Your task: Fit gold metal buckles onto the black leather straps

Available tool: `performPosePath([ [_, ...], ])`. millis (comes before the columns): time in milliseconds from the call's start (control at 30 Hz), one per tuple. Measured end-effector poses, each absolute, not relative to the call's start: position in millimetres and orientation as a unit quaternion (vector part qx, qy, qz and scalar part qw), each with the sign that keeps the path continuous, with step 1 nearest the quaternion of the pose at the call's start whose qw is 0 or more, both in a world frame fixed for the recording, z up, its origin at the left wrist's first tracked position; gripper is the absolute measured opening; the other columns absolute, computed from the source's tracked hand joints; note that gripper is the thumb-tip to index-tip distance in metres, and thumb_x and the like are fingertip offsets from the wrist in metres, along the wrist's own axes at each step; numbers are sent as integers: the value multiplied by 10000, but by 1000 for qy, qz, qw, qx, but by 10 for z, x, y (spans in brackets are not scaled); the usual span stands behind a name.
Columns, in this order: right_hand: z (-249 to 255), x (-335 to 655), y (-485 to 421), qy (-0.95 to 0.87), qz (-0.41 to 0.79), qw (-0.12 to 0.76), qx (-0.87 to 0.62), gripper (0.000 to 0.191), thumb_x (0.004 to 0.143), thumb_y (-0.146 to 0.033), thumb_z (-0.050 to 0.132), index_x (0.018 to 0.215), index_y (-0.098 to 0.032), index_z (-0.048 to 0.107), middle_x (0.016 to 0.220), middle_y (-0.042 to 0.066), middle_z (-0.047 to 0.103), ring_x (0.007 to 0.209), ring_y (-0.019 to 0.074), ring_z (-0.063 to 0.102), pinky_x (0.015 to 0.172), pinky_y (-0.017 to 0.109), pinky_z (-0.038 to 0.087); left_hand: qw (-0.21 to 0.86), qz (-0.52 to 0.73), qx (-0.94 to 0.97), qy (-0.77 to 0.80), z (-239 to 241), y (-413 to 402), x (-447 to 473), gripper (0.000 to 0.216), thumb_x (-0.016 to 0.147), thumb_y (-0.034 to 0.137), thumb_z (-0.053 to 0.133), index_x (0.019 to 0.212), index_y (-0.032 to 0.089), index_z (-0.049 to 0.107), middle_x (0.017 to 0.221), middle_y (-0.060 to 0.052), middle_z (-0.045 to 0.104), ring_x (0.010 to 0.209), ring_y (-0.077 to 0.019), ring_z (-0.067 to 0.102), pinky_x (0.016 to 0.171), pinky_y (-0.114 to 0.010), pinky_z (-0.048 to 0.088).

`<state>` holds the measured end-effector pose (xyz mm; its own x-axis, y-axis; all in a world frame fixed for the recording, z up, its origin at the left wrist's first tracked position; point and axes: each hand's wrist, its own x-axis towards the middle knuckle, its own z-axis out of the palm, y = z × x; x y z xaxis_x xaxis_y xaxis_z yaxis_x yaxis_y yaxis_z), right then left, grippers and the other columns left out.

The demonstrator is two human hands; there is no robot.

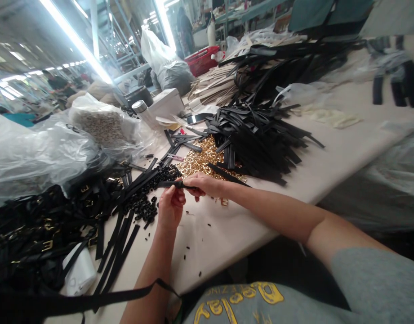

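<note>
Left hand (173, 198) and right hand (204, 183) pinched black strap (166, 184)

Strap spanned both grips, one end projecting left past the left fingers. Gold buckles (202, 157) lay just beyond the hands; black loops (142, 204) lay leftward. Tabletop (227, 231) toward the near edge was largely open, with scattered black bits (188, 247)

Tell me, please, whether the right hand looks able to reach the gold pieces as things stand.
Probably yes: the gold pieces lie close beyond the right hand, largely uncovered, though that hand is holding a black strap.
</note>
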<state>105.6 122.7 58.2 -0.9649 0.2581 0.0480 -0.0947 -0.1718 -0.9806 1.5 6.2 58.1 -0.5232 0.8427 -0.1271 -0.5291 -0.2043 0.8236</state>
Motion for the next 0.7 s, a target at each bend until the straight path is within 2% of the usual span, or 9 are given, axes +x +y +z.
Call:
performPosePath([
  [233, 574, 1059, 1280, -578, 810, 71, -70, 271, 800, -330, 453, 583, -170, 427, 456, -64, 332, 381, 67, 279, 388, 210, 437, 463, 748, 192, 436, 586, 64, 44, 310, 609, 214, 838, 889, 147, 724, 615, 15, 534, 486, -29, 419, 404, -89, 324],
  [367, 587, 1066, 1281, -598, 795, 63, -77, 256, 794, -330, 476, 601, -173, 419, 469, -65, 343, 401, 69, 295, 389, 206, 428, 459, 744, 195, 444, 523, 70, 7, 336, 571, 231, 870, 859, 145, 721, 621, 3, 549, 495, -33, 437, 416, -87, 345],
  [567, 644, 1079, 1254, -690, 710, 118, -75, 239, 791, -294, 461, 595, -162, 428, 503, -56, 372, 428, 67, 380, 430, 197, 418, 396, 753, 230, 474, 533, 41, 1, 363, 574, 275, 857, 893, 159, 727, 597, -14, 583, 492, -62, 475, 428, -118, 382],
  [700, 656, 1105, 1226, -785, 584, 176, -104, 260, 802, -288, 472, 583, -152, 445, 513, -44, 402, 475, 67, 423, 458, 175, 327, 374, 771, 211, 470, 586, 17, 56, 347, 598, 387, 811, 837, 148, 733, 602, -30, 595, 485, -79, 490, 411, -140, 387],
])
